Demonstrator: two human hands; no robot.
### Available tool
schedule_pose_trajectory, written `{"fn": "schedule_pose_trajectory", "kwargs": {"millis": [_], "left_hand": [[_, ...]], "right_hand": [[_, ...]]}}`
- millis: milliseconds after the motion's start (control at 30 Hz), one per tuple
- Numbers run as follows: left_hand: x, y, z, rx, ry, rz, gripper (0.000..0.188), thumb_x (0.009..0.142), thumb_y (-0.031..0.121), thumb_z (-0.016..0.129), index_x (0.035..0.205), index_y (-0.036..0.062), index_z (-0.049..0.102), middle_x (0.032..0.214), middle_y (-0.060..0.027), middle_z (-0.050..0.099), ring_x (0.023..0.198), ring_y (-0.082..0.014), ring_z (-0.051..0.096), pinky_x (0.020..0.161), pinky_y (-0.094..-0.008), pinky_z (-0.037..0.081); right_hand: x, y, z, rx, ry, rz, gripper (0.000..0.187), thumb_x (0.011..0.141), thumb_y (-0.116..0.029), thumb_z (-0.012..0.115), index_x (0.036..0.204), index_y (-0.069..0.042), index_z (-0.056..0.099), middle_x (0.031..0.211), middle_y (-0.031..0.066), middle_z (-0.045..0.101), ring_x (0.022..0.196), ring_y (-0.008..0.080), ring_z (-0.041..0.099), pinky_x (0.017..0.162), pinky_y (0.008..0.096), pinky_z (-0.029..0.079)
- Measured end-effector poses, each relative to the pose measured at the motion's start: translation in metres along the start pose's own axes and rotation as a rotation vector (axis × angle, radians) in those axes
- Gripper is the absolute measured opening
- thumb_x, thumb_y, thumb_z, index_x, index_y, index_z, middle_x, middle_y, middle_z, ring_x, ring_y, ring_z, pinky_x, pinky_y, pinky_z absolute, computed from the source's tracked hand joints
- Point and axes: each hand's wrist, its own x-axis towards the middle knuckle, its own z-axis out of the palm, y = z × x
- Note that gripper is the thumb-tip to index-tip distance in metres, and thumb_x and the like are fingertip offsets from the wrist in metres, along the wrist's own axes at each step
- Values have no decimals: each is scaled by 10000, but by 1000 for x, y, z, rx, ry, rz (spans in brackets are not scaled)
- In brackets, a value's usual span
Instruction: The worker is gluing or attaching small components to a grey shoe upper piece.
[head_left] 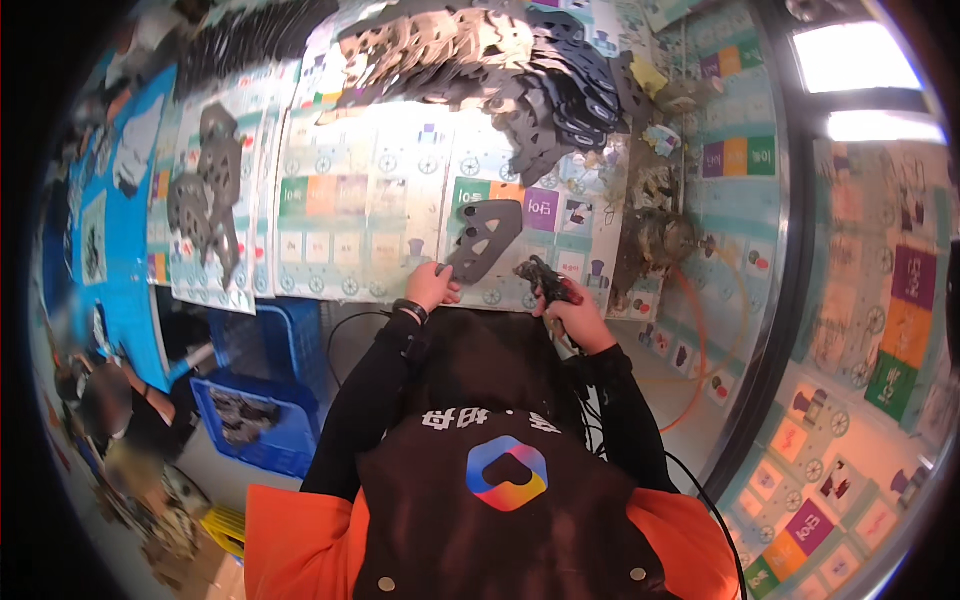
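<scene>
A grey flat moulded part (487, 240) with triangular cut-outs lies or is tilted at the table's near edge. My left hand (432, 287) is at its lower left end, fingers curled and pinching the edge. To the right, my right hand (580, 318) is wrapped round a dark pistol-shaped hand tool (545, 281) with a reddish part. The tool's nose points toward the grey part, with a gap between them. Its exact kind is too blurred to make out.
Piles of similar dark parts (570, 95) fill the table's far side. More grey parts (207, 190) lie at the left. Blue crates (255, 400) stand below left. An orange hose (702, 335) loops at the right, beside a window frame. Another person (115, 400) sits at far left.
</scene>
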Motion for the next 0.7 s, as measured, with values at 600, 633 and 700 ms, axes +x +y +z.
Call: {"fn": "schedule_pose_trajectory", "kwargs": {"millis": [600, 633, 700], "left_hand": [[5, -34, 11, 616, 237, 443, 331, 994, 309, 577, 867, 4, 560, 741, -210, 658, 767, -416, 642, 657, -502, 484], [3, -31, 12, 620, 256, 393, 330, 990, 313, 583, 885, 2, 555, 773, -226, 663, 797, -435, 637, 663, -512, 486], [-8, -23, 14, 702, 292, 386, 323, 978, 312, 602, 896, 3, 555, 787, -227, 665, 800, -435, 638, 673, -516, 489]], "right_hand": [[40, 10, 48, -308, -56, 130, 321, 716, -15, 511, 1025, -26, 597, 784, 41, 643, 709, 126, 596, 480, 261, 404], [41, 11, 49, -306, -52, 132, 321, 716, -15, 511, 1025, -26, 597, 784, 41, 643, 709, 126, 596, 480, 261, 404], [44, 15, 50, -389, -48, 135, 310, 724, -25, 510, 1020, -36, 601, 780, 38, 642, 699, 121, 592, 481, 260, 401]]}}
